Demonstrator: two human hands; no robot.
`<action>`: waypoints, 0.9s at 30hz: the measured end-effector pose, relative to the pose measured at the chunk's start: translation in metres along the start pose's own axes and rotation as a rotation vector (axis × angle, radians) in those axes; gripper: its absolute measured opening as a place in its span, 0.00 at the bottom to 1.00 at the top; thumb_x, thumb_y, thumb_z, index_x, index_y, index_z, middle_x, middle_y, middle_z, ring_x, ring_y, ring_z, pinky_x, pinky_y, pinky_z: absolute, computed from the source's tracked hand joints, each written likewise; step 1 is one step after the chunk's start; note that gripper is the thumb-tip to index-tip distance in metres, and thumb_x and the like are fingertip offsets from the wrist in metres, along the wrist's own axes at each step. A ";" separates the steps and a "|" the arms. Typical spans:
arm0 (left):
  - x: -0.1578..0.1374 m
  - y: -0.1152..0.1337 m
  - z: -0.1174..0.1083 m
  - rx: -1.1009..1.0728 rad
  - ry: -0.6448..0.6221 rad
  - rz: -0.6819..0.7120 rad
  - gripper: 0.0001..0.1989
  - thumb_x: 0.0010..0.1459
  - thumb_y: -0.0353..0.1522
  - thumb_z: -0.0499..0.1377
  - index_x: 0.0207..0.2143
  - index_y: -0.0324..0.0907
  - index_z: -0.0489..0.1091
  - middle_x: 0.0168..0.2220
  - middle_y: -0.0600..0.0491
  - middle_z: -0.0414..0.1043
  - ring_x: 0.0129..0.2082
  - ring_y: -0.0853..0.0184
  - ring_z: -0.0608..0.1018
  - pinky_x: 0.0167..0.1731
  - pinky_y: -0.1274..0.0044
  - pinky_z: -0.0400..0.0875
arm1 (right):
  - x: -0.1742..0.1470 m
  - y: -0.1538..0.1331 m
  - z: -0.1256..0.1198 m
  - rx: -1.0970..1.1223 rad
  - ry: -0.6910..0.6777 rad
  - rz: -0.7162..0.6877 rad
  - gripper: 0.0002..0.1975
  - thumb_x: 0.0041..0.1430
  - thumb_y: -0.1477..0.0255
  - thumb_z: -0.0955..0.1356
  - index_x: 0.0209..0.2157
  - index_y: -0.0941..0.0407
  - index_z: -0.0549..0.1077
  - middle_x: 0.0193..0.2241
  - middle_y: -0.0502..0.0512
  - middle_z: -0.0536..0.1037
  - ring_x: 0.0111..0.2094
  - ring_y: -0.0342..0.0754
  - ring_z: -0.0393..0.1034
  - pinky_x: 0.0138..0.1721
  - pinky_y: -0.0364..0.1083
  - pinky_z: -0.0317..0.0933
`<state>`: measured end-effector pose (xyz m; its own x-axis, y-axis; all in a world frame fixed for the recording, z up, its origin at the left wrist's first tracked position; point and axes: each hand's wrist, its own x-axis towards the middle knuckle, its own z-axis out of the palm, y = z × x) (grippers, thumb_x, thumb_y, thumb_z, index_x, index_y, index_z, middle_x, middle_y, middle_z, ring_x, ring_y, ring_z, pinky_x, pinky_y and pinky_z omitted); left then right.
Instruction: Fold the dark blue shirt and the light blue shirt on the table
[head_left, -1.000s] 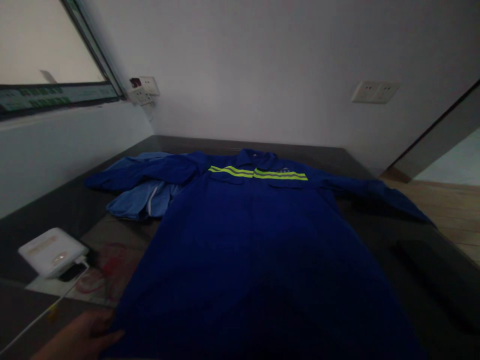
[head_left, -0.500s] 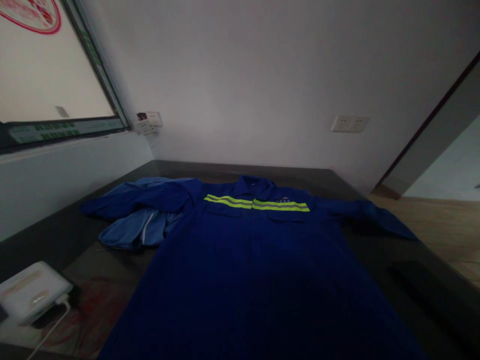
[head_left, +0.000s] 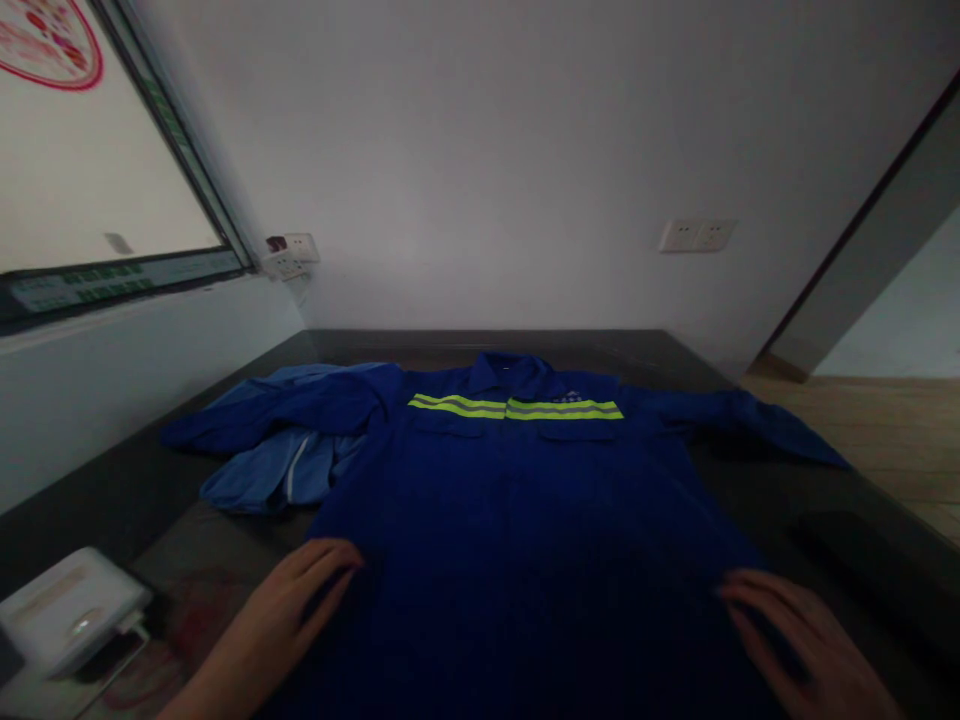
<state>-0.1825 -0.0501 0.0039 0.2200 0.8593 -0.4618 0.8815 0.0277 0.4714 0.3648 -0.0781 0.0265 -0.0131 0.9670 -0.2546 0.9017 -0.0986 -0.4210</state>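
A dark blue work jacket (head_left: 510,500) lies front up with its collar at the far end, its sleeves spread and yellow-grey reflective stripes across the chest. My left hand (head_left: 289,605) is over its left side edge, fingers curved and a gap showing between thumb and forefinger. Over the opposite side edge is my right hand (head_left: 802,630), likewise curved with thumb and fingers apart. No cloth is visibly raised at either hand; whether the fingertips touch the jacket is too dark to tell. A lighter blue garment (head_left: 262,470) with a white stripe lies partly beneath the left sleeve.
A white box-shaped device (head_left: 75,605) with a cable sits at the near left of the dark table (head_left: 600,345). A dark flat object (head_left: 855,550) lies at right. Wall sockets (head_left: 697,236) and a window frame (head_left: 127,280) are behind and to the left.
Both my hands have come into view from below, over the jacket's two sides. The camera view has shifted slightly; the jacket lies as before.
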 end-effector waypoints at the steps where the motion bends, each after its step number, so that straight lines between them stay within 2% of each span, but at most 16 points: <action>1: 0.010 0.003 0.003 0.056 0.012 0.056 0.16 0.61 0.41 0.51 0.46 0.50 0.73 0.50 0.53 0.73 0.50 0.59 0.75 0.53 0.67 0.69 | 0.014 -0.004 0.008 -0.039 -0.058 -0.067 0.21 0.60 0.53 0.60 0.42 0.50 0.76 0.46 0.57 0.75 0.49 0.58 0.70 0.53 0.60 0.63; 3: 0.029 0.004 0.014 0.156 0.015 0.131 0.19 0.62 0.39 0.51 0.54 0.49 0.68 0.58 0.51 0.66 0.57 0.58 0.69 0.57 0.63 0.64 | 0.039 -0.008 0.023 -0.096 -0.138 -0.153 0.22 0.62 0.54 0.60 0.47 0.50 0.75 0.51 0.57 0.73 0.53 0.57 0.67 0.54 0.60 0.62; 5: 0.042 0.000 0.028 0.230 -0.022 0.154 0.22 0.63 0.38 0.50 0.59 0.49 0.62 0.61 0.50 0.61 0.61 0.56 0.64 0.57 0.58 0.62 | 0.055 -0.005 0.036 -0.135 -0.189 -0.186 0.24 0.62 0.54 0.60 0.52 0.50 0.72 0.55 0.57 0.69 0.56 0.58 0.64 0.56 0.60 0.60; 10: 0.045 -0.019 0.049 0.298 -0.069 0.146 0.24 0.65 0.37 0.47 0.63 0.55 0.54 0.64 0.53 0.56 0.63 0.57 0.61 0.57 0.56 0.60 | 0.061 0.026 0.053 -0.184 -0.258 -0.201 0.28 0.61 0.52 0.60 0.57 0.51 0.68 0.59 0.57 0.66 0.58 0.59 0.61 0.57 0.62 0.58; 13: 0.050 -0.026 0.050 0.280 -0.028 0.159 0.23 0.64 0.38 0.49 0.61 0.55 0.58 0.62 0.53 0.60 0.60 0.57 0.65 0.57 0.57 0.62 | 0.064 0.035 0.056 -0.190 -0.221 -0.182 0.26 0.61 0.52 0.60 0.55 0.50 0.69 0.57 0.56 0.68 0.57 0.58 0.63 0.56 0.61 0.60; 15: 0.063 -0.025 0.051 0.251 0.005 0.177 0.21 0.63 0.37 0.50 0.58 0.53 0.62 0.60 0.51 0.63 0.59 0.57 0.67 0.57 0.57 0.62 | 0.073 0.032 0.058 -0.187 -0.185 -0.163 0.25 0.62 0.53 0.60 0.53 0.51 0.71 0.54 0.57 0.71 0.55 0.58 0.65 0.54 0.60 0.62; 19: 0.112 -0.009 0.055 0.165 0.065 0.224 0.20 0.63 0.36 0.51 0.57 0.50 0.64 0.59 0.50 0.64 0.57 0.58 0.68 0.58 0.57 0.61 | 0.112 0.016 0.070 -0.156 -0.153 -0.171 0.22 0.63 0.56 0.60 0.50 0.52 0.73 0.51 0.58 0.73 0.52 0.56 0.67 0.53 0.58 0.62; 23: 0.172 0.008 0.069 0.069 0.096 0.241 0.20 0.63 0.34 0.50 0.57 0.47 0.62 0.59 0.48 0.63 0.57 0.59 0.67 0.57 0.61 0.64 | 0.161 0.002 0.093 -0.130 -0.150 -0.204 0.19 0.64 0.62 0.60 0.50 0.54 0.72 0.51 0.60 0.72 0.52 0.56 0.65 0.53 0.57 0.61; 27: 0.221 0.010 0.086 0.049 0.114 0.241 0.20 0.63 0.35 0.50 0.58 0.45 0.62 0.59 0.47 0.63 0.58 0.59 0.67 0.57 0.62 0.62 | 0.202 0.001 0.116 -0.176 -0.145 -0.187 0.16 0.65 0.66 0.60 0.46 0.58 0.72 0.47 0.63 0.73 0.48 0.56 0.66 0.50 0.56 0.62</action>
<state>-0.0895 0.0961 -0.1582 0.3803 0.8899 -0.2517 0.8289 -0.2073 0.5196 0.3128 0.0895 -0.1265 -0.2362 0.9196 -0.3140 0.9387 0.1325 -0.3182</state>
